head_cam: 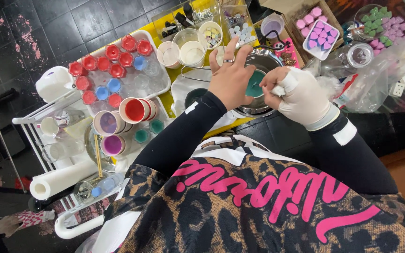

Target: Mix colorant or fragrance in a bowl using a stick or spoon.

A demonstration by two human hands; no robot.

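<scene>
Item, centre-top of frame: small teal wax-filled cup (pixel 255 87) over the round steel pot (pixel 266 63), steadied by my bare left hand (pixel 230 79), fingers half-spread, pinched by my white-gloved right hand (pixel 301 96); risk, I judge: a slipping glove tips wax into the pot.

Yellow table (pixel 167 99) carries white tray (pixel 161 89), steel bowl (pixel 264 61).

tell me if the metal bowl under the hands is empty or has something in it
Not empty: the metal bowl holds a teal mass, partly hidden by the left hand and right hand.
</scene>
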